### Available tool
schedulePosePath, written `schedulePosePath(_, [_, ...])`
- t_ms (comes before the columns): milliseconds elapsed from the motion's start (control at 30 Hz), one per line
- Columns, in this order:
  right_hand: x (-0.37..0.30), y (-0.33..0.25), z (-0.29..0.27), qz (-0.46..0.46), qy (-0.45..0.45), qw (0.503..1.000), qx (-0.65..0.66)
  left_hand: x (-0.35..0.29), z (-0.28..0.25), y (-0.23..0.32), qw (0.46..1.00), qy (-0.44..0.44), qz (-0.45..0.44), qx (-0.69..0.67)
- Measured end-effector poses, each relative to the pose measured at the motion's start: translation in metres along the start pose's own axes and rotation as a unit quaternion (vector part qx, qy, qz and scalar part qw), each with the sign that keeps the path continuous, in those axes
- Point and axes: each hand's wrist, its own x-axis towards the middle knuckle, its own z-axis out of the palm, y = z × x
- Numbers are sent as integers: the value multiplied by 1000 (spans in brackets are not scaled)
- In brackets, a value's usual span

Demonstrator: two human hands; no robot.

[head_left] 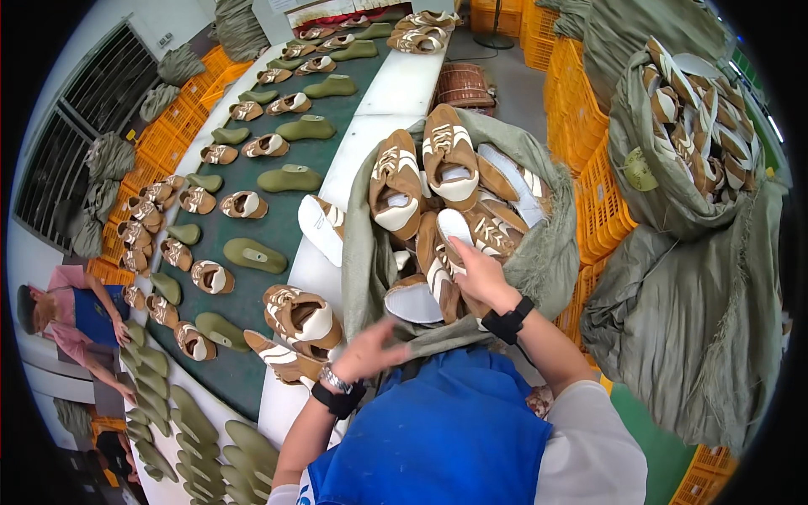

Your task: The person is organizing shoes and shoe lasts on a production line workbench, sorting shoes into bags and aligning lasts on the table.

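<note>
In front of me stands a grey-green woven sack, its mouth rolled open, full of brown sneakers with white laces and stripes. My right hand reaches into it, fingers closed on the edge of a sneaker with a pale sole. Left of the sack's near rim is my left hand, slightly blurred, fingers apart and nothing in it. Close by, a pair of sneakers rests on the white ledge, one tipped on its side. Another sneaker lies sole-up against the sack.
A green conveyor belt carries sneakers and green shoe lasts in rows. Across it, a person handles lasts. Orange crates stand on the right, beside another full sack. More lasts lie at lower left.
</note>
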Motion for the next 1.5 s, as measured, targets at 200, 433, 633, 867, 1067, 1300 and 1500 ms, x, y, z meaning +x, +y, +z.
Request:
schedulePosePath(200, [-10, -19, -4, -9, -80, 995, -66, 73, 31, -17, 960, 111, -22, 256])
schedulePosePath(433, [-14, 12, -5, 62, -7, 998, 27, 29, -45, 31, 964, 200, 71, 157])
schedulePosePath(633, [-29, 33, 58, -118, -38, 991, -57, -38, -145, 44, 938, 335, -59, -68])
schedulePosePath(867, [-17, 5, 20, 8, -275, 953, 127, -74, -156, 22, 919, 360, -102, -127])
schedulePosePath(1067, [-19, -1, -17, -34, -468, 878, -93, -82, -151, 21, 933, 331, -115, -85])
schedulePosePath(1300, [-19, -30, -95, -16, -278, 885, 374, -92, -142, 33, 953, 292, 10, 77])
schedulePosePath(1500, [-3, -85, -78, -11, -358, 768, 531, -87, -144, 38, 911, 402, 59, 66])
